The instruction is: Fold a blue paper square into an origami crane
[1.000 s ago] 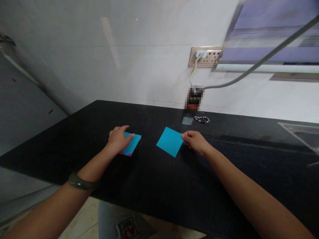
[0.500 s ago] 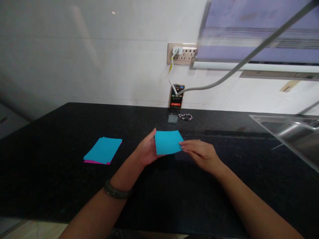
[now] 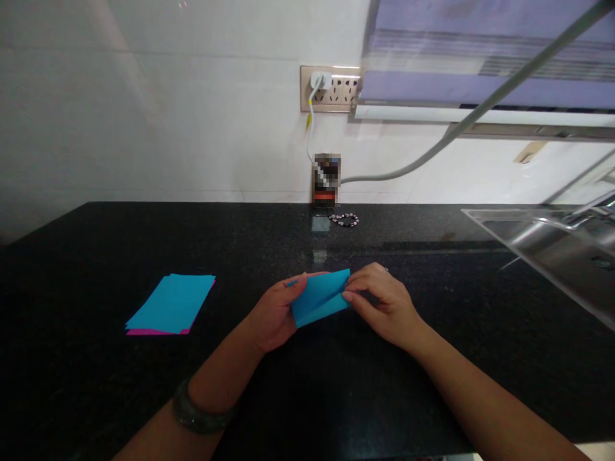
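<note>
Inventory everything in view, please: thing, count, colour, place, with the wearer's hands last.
Bent thin paper sheet: 1, blue, between both hands
Flat paper stack: 1, blue over magenta, countertop left
Glossy countertop: 1, black, beneath hands
Upright pixelated device: 1, mostly dark, against wall
Beaded loop: 1, dark and pale, by device
Rectangular socket panel: 1, gold, on wall
Plug with cord: 1, white, in panel
Thick cable: 1, grey, upper right
Striped blind: 1, purple and white, upper right
Small hook: 1, beige, wall, right
Metal sink: 1, silver, right
Tiled wall: 1, white, behind countertop
Round bangle: 1, dark green, left wrist
Left hand: 1, bare, holding sheet's left end
Right hand: 1, bare, pinching sheet's right end
</note>
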Demonstrator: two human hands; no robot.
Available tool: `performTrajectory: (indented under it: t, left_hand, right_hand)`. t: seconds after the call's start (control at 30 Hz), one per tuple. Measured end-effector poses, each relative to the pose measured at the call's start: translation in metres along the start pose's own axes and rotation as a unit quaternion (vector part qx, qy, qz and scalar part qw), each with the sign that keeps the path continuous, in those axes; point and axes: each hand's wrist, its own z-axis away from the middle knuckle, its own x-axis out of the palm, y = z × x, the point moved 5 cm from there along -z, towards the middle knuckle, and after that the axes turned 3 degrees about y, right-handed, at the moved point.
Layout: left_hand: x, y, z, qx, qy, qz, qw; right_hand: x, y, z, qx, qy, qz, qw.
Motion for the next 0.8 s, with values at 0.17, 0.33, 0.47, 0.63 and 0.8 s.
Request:
performTrajectory:
  t: [0.17,0.33,0.47,0.63,0.8]
  left_hand:
    - [0.007,-0.009,0.003,-0.013,-0.047,0.027,0.998]
    - [0.011,-0.004,0.008,0.046,-0.058,-0.022,0.997]
    - [0.013,-0.002,0.009,0.066,-0.049,-0.028,0.996]
    - [0.007,-0.003,0.005,0.088,-0.023,-0.084,0.992]
    - [0.003,-0.003,0.004,0.119,-0.044,-0.134,0.983]
  right_hand:
    - [0.001,0.011,0.003,0.112,0.034,-0.013,0.993]
    - [0.004,0.013,0.006,0.148,0.014,-0.022,0.989]
    - [-0.002,0.008,0.006,0.140,0.046,0.008,0.989]
    - [-0.002,0.003,0.003,0.101,0.042,-0.010,0.994]
    - [0.004,0.009,0.005,0.124,0.022,-0.058,0.990]
